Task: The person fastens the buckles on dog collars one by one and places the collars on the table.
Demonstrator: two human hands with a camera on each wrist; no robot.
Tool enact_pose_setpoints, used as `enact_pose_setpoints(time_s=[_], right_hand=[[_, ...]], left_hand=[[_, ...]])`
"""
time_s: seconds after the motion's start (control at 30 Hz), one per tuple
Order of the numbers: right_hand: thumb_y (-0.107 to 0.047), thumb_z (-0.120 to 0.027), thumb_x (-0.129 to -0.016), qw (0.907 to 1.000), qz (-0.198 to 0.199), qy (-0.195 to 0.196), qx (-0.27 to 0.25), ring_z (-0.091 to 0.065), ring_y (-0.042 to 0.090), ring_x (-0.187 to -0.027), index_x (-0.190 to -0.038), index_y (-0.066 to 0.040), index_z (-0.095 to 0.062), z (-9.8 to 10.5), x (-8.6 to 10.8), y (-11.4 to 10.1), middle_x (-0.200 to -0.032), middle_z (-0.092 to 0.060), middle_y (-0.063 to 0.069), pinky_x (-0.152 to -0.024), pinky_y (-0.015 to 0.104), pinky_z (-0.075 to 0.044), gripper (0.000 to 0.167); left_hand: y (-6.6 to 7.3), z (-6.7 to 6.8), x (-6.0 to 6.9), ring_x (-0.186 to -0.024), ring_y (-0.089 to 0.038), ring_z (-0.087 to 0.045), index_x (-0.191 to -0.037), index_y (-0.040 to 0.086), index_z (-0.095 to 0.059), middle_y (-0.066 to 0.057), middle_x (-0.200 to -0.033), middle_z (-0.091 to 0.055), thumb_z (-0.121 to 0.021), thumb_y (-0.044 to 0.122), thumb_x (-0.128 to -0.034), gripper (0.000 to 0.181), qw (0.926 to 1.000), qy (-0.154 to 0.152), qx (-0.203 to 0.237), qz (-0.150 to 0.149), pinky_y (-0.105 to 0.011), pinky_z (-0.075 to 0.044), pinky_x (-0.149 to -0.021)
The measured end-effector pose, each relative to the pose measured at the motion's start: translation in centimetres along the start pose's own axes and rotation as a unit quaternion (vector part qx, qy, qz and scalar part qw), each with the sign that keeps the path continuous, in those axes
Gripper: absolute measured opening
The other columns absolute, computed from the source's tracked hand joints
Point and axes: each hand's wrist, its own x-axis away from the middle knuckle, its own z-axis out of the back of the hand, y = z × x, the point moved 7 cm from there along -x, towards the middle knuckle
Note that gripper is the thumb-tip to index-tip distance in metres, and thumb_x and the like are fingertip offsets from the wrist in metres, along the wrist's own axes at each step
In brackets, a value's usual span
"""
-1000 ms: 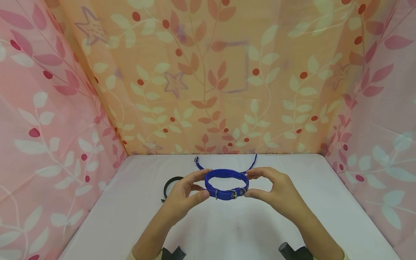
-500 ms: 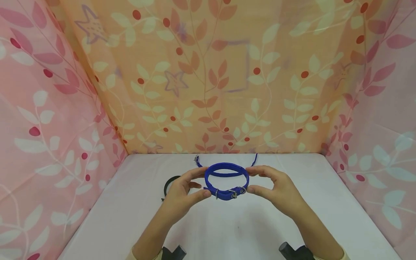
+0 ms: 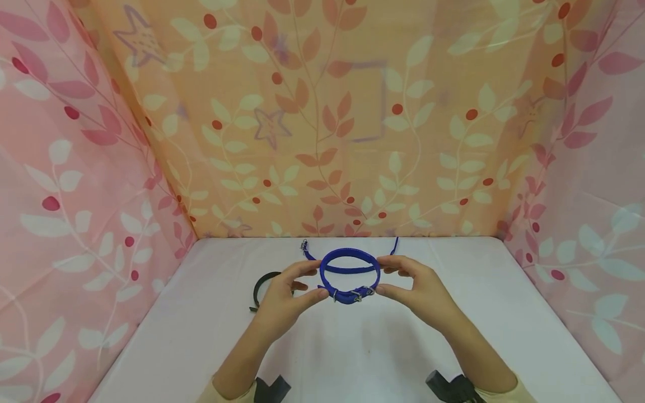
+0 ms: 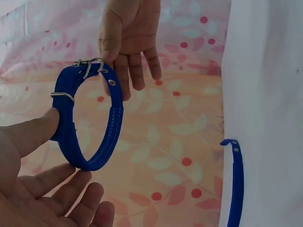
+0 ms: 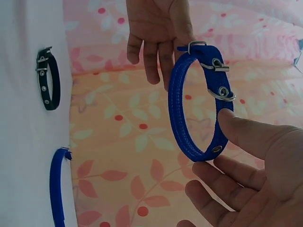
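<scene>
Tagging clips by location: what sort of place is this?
Probably a makeshift recording booth, though no wider room shows: leaf-patterned sheets enclose a white table on three sides, and black devices sit by both sleeve cuffs.

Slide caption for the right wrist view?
Left fingers and right fingers hold a buckled blue collar; black collar on white surface.

Qty 2, blue: held collar (image 3: 346, 298); second collar (image 3: 347, 270) at its 12 o'clock. Qty 1: black collar (image 3: 256, 290). Qty 2: left hand (image 3: 282, 305), right hand (image 3: 425, 291). Qty 2: left module (image 3: 270, 390), right module (image 3: 444, 385). Qty 1: table (image 3: 347, 347).
</scene>
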Motion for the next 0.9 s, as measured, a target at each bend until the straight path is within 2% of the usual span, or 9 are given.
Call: enact_pose_setpoints(time_s=[0.3,0.47,0.6,0.83,0.9], right_hand=[[-0.033,-0.085,-0.085,0.999,-0.039,-0.02,-0.006,-0.06,0.025,-0.121,-0.137,-0.015,-0.063,-1.9,-0.9,2.3,-0.131,-0.069,0.001,-0.108,0.06,-0.043,0.06],[-0.026,-0.084,-0.086,0.9988,-0.042,-0.027,-0.003,-0.06,0.027,-0.121,-0.139,-0.012,-0.061,-2.6,-1.4,3.3,-0.133,-0.068,0.003,-0.108,0.061,-0.042,0.06],[-0.025,-0.083,-0.087,0.9983,-0.046,-0.034,0.006,-0.06,0.028,-0.122,-0.14,-0.01,-0.061,-3.2,-1.8,4.3,-0.134,-0.068,0.005,-0.107,0.06,-0.042,0.059],[-0.024,-0.083,-0.088,0.9961,-0.073,-0.045,0.018,-0.059,0.027,-0.122,-0.14,-0.012,-0.06,-4.6,-2.4,6.9,-0.134,-0.068,0.003,-0.106,0.059,-0.043,0.058],[-0.023,-0.083,-0.087,0.9958,-0.078,-0.047,0.014,-0.06,0.028,-0.122,-0.14,-0.013,-0.06,-5.0,-2.6,7.6,-0.134,-0.068,0.003,-0.105,0.058,-0.043,0.058]], left_hand=[[-2.6,-1.5,-1.3,-0.118,-0.025,-0.06,-0.138,0.023,-0.064,-0.003,-0.134,-0.066,-0.085,0.03,-0.0851,0.057,0.9996,-0.013,-0.015,0.022,-0.038,-0.053,-0.091],[-3.3,-1.9,-1.8,-0.12,-0.024,-0.06,-0.139,0.022,-0.063,-0.002,-0.135,-0.065,-0.085,0.027,-0.0857,0.058,0.9994,-0.012,-0.024,0.021,-0.04,-0.052,-0.093],[-4.0,-2.3,-2.4,-0.123,-0.028,-0.06,-0.141,0.018,-0.061,-0.005,-0.138,-0.064,-0.084,0.025,-0.0869,0.059,0.9993,-0.021,-0.022,0.022,-0.043,-0.053,-0.095],[-6.9,-3.5,-3.4,-0.126,-0.037,-0.057,-0.144,0.021,-0.058,-0.013,-0.143,-0.059,-0.083,0.032,-0.087,0.063,0.9961,-0.05,-0.027,0.068,-0.05,-0.052,-0.102],[-7.6,-3.7,-3.7,-0.129,-0.039,-0.055,-0.143,0.021,-0.059,-0.015,-0.143,-0.059,-0.084,0.031,-0.0868,0.062,0.996,-0.05,-0.027,0.069,-0.053,-0.05,-0.104]])
